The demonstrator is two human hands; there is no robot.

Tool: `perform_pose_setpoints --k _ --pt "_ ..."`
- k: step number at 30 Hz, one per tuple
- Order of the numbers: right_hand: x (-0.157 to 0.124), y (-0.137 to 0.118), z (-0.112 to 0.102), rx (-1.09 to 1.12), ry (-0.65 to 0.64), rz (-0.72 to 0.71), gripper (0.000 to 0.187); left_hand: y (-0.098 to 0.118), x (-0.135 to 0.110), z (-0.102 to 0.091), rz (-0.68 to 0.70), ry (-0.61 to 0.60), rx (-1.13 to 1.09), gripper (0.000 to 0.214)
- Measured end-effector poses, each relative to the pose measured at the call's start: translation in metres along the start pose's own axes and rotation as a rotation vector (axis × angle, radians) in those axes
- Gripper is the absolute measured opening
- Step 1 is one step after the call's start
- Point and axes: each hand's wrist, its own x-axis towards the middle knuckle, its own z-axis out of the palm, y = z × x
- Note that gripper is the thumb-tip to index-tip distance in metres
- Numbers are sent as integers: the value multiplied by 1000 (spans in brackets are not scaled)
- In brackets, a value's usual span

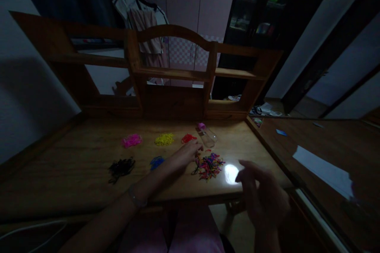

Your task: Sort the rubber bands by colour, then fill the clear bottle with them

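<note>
My left hand [189, 151] reaches across the wooden desk [74, 166], its fingertips pinched together at the edge of a mixed-colour pile of small elastic bands [208, 165]. What the fingers hold is too small to make out. My right hand [261, 191] hovers above the desk's front right corner, fingers loosely apart and blurred, holding nothing. Sorted piles lie on the desk: pink [131, 140], yellow [164, 139], red [188, 138], black [121, 167] and blue [156, 162].
A clear plastic bottle with a pink cap [206, 133] lies on its side behind the mixed pile. A wooden shelf unit [173, 73] stands at the desk's back. A second wooden surface with white paper [323, 170] lies to the right. The room is dim.
</note>
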Motion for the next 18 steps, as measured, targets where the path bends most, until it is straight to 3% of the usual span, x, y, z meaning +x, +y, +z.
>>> perform_pose_setpoints --k 3,7,11,18 --pt "11 49 26 17 -141 250 22 -11 6 2 -13 -50 19 14" --pt "5 95 44 -2 -223 422 26 -16 11 -2 -42 -131 34 8" --pt "-6 108 53 48 -258 519 34 -15 8 -8 -55 -168 8 14" --pt "-10 111 58 -39 -286 512 34 -12 3 -19 -69 -177 -181 13"
